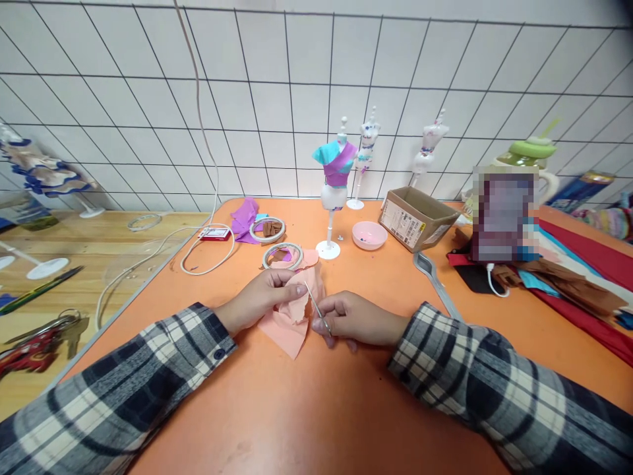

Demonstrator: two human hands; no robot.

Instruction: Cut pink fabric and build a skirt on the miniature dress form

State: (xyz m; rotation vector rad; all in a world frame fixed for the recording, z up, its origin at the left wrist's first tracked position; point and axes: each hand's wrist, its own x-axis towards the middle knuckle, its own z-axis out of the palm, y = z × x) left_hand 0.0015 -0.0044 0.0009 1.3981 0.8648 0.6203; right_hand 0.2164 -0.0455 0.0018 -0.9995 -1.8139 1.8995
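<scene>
My left hand [262, 295] pinches a thin, crinkled peach sheet [284, 333] that could be crepe paper or cloth. My right hand [359, 318] is closed around small metal scissors [316, 307], their slim blades pointing up and left along the sheet's right edge. Part of the sheet hangs down onto the orange table below my fingers. Just beyond my left hand lies a roll of tape [283, 256], with peach and purple scraps inside and around it. A second tape roll [268, 229] behind it rings a folded brown piece.
Past my hands stands a small mannequin [335, 196] wrapped in turquoise and purple, beside a pink bowl [370, 235] and an open cardboard box [418, 216]. A propped phone [504, 214] stands on the right near coloured sheets. A white cable [195, 227] loops at left; keys [44, 343] lie lower left.
</scene>
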